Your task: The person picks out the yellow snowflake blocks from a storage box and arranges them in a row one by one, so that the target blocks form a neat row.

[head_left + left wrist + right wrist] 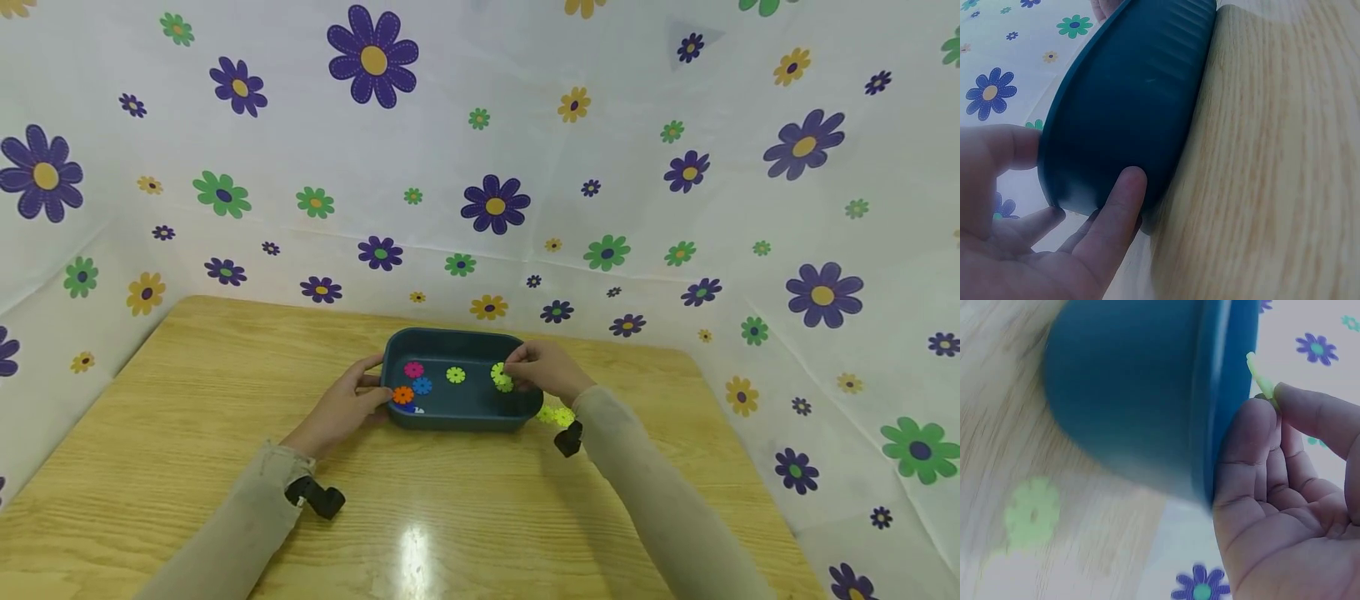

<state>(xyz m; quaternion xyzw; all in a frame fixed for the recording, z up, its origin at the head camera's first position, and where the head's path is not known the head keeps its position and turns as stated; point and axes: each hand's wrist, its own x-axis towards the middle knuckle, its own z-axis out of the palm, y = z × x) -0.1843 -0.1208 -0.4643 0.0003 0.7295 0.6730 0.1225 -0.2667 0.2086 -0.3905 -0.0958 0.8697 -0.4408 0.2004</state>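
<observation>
A dark teal plastic bin stands on the wooden table. My left hand grips its left end; the left wrist view shows thumb and fingers against the wall and rim. Over the bin's right end, my right hand pinches a yellow-green flower-shaped disc between thumb and fingertips. Behind or under that disc, another yellow-green one partly shows. Inside the bin I see a pink disc, a blue disc, an orange disc and a yellow-green disc.
Yellow-green discs lie on the table just right of the bin, partly under my right wrist. A flower-printed white cloth hangs behind and along both sides of the table. Black camera mounts sit on both wrists.
</observation>
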